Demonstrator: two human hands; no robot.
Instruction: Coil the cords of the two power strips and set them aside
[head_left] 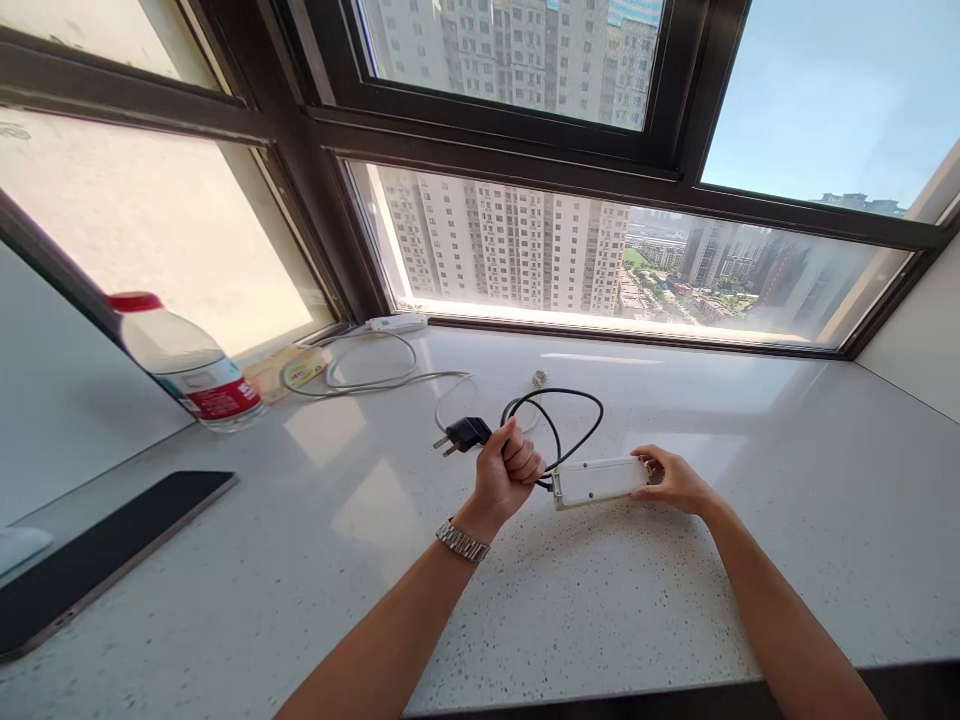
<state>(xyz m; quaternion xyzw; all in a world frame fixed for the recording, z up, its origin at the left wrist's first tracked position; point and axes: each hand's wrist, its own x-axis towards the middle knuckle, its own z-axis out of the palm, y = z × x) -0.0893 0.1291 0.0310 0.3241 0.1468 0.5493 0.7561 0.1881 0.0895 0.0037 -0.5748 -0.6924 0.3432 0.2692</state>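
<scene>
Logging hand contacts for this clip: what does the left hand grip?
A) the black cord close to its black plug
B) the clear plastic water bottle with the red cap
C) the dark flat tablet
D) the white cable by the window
A: the left hand is fisted around the black cord just behind the black plug, while the right hand rests on the white rectangular power strip.

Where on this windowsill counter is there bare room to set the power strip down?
Bare stone lies right of the right hand toward the side wall, and along the near edge under both forearms. Crowded: the white cables, water bottle and dark tablet left of the left hand.
</scene>
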